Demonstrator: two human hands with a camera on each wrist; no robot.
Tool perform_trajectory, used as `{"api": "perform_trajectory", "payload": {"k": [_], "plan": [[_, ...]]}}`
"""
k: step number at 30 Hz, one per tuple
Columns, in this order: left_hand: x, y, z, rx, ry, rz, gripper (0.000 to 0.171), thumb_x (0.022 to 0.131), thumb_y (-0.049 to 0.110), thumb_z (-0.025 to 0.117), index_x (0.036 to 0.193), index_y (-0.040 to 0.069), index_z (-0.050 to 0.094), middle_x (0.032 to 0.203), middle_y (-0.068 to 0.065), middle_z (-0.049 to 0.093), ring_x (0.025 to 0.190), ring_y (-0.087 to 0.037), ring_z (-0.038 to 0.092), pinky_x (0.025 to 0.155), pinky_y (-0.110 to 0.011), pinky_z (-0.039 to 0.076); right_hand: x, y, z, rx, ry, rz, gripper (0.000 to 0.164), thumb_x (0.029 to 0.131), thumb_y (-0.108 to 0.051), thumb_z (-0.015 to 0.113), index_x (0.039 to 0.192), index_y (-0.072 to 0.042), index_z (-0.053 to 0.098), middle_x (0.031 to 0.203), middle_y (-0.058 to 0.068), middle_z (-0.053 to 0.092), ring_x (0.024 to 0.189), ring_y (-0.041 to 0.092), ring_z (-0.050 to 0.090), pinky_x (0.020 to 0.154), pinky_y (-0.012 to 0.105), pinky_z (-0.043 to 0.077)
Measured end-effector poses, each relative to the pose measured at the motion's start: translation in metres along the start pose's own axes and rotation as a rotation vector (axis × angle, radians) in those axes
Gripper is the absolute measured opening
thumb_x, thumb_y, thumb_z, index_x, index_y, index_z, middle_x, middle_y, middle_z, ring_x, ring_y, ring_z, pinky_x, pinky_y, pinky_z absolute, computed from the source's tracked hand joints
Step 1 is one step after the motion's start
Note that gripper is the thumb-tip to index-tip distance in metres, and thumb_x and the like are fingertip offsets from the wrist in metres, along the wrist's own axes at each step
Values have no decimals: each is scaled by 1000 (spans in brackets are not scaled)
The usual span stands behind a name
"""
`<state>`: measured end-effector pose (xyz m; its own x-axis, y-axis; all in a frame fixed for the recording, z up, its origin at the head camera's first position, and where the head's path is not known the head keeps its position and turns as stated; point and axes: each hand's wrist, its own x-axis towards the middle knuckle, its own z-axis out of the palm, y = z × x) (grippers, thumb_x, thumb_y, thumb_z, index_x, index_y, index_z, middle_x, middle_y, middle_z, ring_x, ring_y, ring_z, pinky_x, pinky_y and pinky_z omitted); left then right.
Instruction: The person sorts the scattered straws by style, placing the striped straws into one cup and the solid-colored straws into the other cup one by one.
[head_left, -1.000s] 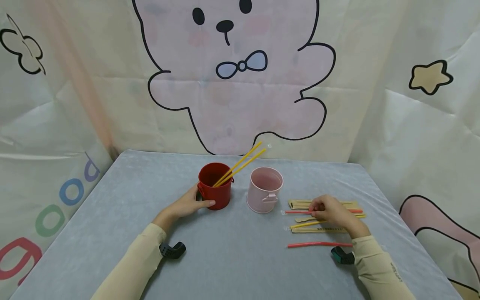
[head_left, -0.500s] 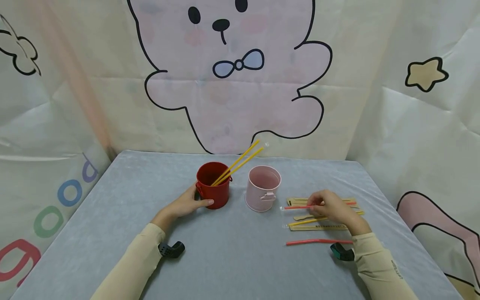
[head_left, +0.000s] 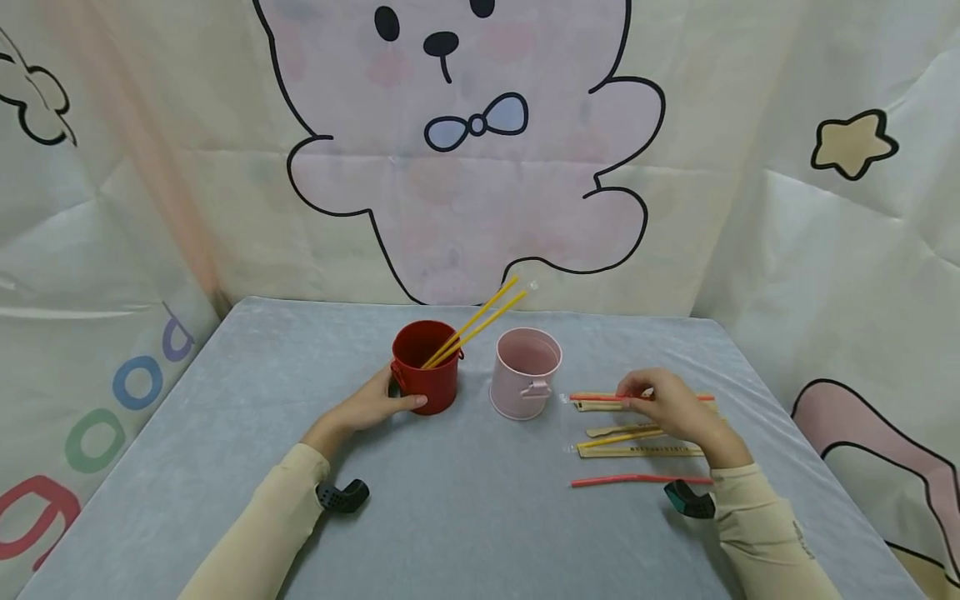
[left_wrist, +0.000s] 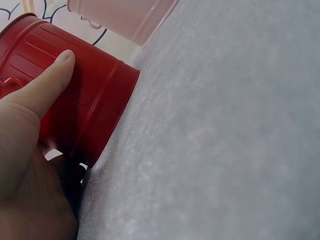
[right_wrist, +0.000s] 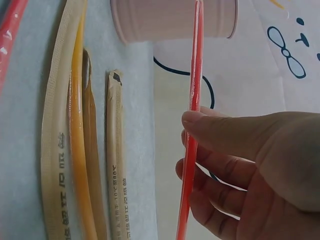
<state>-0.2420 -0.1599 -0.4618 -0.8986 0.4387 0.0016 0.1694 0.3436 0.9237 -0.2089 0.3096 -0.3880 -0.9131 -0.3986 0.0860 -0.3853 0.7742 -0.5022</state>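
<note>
A red bucket (head_left: 435, 382) is standing upright, mouth up, below and left of the head view's centre. A clear-wrapped red straw (right_wrist: 195, 80) is being pinched, running steeply through the right wrist view's middle.

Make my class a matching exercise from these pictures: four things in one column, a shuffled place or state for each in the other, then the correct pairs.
Column one
1. Red bucket
2. Pink bucket
3. Two slanting yellow straws
4. Right hand

Column two
A. Pinching a red straw
B. Inside the red bucket
C. Standing on the cloth, touched by neither hand
D. Held by the left hand

Pairs: 1-D, 2-C, 3-B, 4-A
</note>
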Motion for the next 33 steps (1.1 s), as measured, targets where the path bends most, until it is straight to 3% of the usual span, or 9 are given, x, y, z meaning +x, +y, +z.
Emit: {"api": "perform_trajectory", "payload": {"k": [8,14,22,33], "plan": [[-1,3,0,-17,-3,-12,86,92,30,75,158,12,23,162,-11,33,151,-34,25,124,-64,18,-1,-4,-2,-11,20,21,9,93,-12,71,92,-3,71,88,1,68,83,4,56,69,24,49],[1,1,-1,-24,2,-13,86,92,30,75,158,13,23,162,-10,33,151,-33,24,124,-64,18,0,-10,-5,-3,71,-3,12,92,-4,71,104,-6,74,96,7,72,86,9,60,71,24,49],[2,0,-1,-18,-5,-26,88,91,31,75,159,14,22,163,-9,31,152,-33,23,124,-65,16,-3,-17,-5,16,100,-8,14,92,-4,71,105,-4,75,103,13,75,87,6,61,73,23,50],[1,1,-1,-35,-8,-13,86,92,29,75,159,13,22,163,-10,32,152,-33,23,124,-64,16,-6,-32,-6,-14,277,-156,18,87,0,75,102,-11,75,96,5,74,85,1,61,76,22,51]]}}
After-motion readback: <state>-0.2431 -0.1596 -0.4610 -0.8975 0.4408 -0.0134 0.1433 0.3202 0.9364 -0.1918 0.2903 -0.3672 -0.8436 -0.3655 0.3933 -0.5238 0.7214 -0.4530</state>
